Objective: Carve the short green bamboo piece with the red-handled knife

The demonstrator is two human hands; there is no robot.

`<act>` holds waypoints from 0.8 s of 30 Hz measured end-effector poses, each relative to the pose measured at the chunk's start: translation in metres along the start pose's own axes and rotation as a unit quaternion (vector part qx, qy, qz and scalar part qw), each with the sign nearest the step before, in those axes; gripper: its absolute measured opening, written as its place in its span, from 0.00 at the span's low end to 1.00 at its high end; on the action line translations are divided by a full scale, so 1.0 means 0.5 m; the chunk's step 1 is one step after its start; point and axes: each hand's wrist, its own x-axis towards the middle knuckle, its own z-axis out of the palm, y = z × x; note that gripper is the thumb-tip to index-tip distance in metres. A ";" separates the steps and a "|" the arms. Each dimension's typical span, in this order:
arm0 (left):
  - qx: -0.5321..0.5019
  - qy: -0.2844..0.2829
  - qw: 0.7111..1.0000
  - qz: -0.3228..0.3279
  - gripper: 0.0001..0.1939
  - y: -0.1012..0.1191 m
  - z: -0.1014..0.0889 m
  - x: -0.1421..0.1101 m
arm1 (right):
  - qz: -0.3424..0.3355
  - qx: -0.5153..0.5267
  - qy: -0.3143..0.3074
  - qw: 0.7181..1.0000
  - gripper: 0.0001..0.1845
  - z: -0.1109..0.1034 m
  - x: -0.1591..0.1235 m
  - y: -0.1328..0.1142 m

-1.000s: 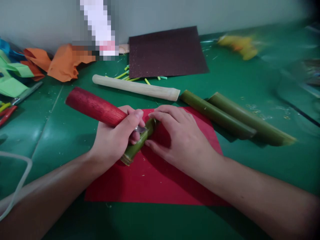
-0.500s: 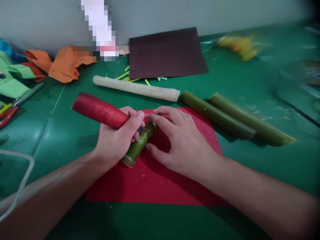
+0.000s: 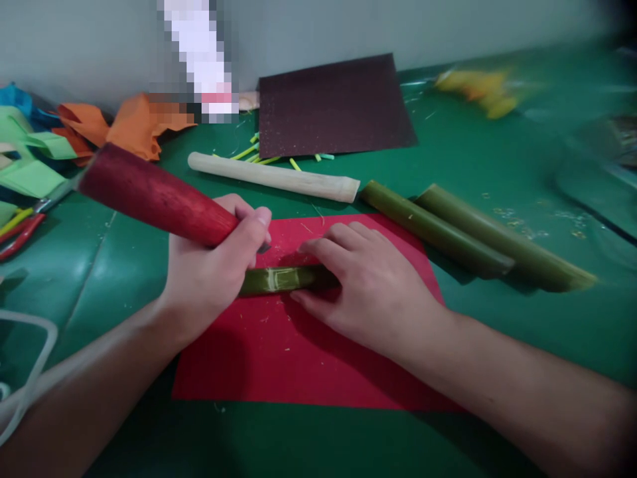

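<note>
In the head view, the left hand [image 3: 212, 262] is clenching a red-handled tool [image 3: 159, 194]. The right hand [image 3: 371, 279] is arching around a green bamboo piece [image 3: 279, 279] lying on red paper [image 3: 308, 372]; whether it is pinching, I cannot tell.

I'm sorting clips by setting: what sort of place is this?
Likely a craft table, judging by the red-handled tool in the left hand, the green bamboo piece and the red sheet.

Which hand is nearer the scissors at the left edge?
Left. The left hand, its grip around the red handle, is to the right of the scissors; the right hand, at the green bamboo piece, is farther right.
</note>
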 end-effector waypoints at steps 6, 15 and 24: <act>0.055 -0.049 0.996 0.053 0.16 -0.010 0.007 -0.010 | 0.011 0.010 -0.030 0.999 0.13 0.002 -0.005 -0.005; 0.011 -0.050 0.997 0.057 0.16 -0.037 0.022 -0.013 | 0.021 0.011 -0.023 0.999 0.12 0.005 -0.008 -0.012; 0.009 -0.064 0.997 0.035 0.15 -0.040 0.027 -0.008 | 0.022 0.021 -0.036 0.999 0.13 0.003 -0.007 -0.012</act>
